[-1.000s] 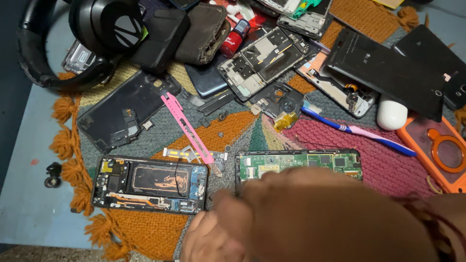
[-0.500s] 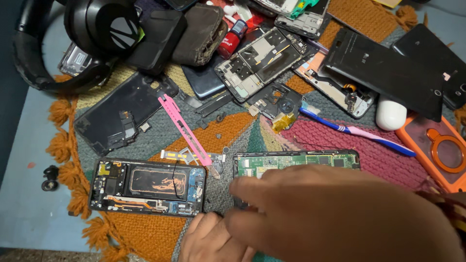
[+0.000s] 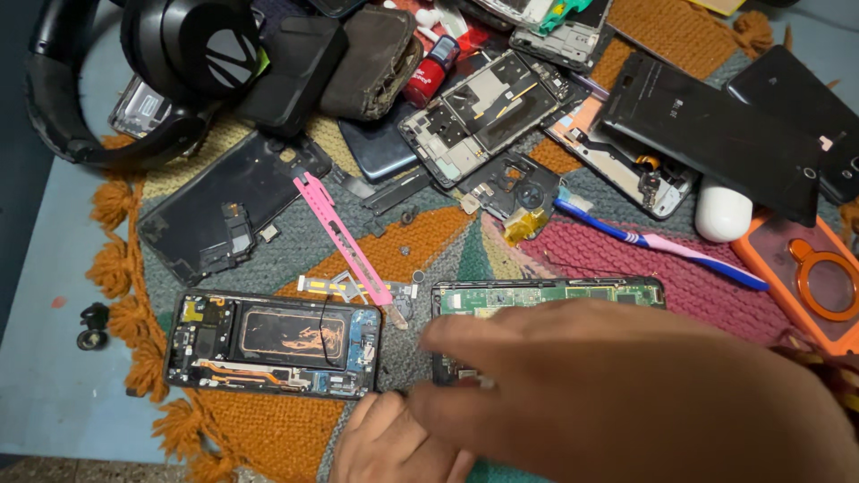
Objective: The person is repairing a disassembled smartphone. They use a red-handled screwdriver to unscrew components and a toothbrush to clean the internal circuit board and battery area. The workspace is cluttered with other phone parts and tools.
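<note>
My right hand (image 3: 626, 394) reaches in from the right with its fingers stretched leftward. It lies over an opened phone with a green circuit board (image 3: 546, 293), hiding most of it. My left hand (image 3: 394, 443) is at the bottom edge with curled fingers, just below the gap between that phone and a second opened phone (image 3: 273, 343) with copper-coloured parts. Whether the left hand holds anything is hidden. A pink utility knife (image 3: 344, 237) lies just above the two phones.
A woven multicoloured mat (image 3: 420, 246) carries several phone frames and back covers. Black headphones (image 3: 179, 54) sit at the top left. A blue-pink toothbrush (image 3: 662, 243), a white earbud case (image 3: 723, 213) and an orange phone case (image 3: 819, 277) lie on the right.
My right hand has slid lower and stretched its fingers leftward across the green-board phone. My left hand has come further into view beneath it.
</note>
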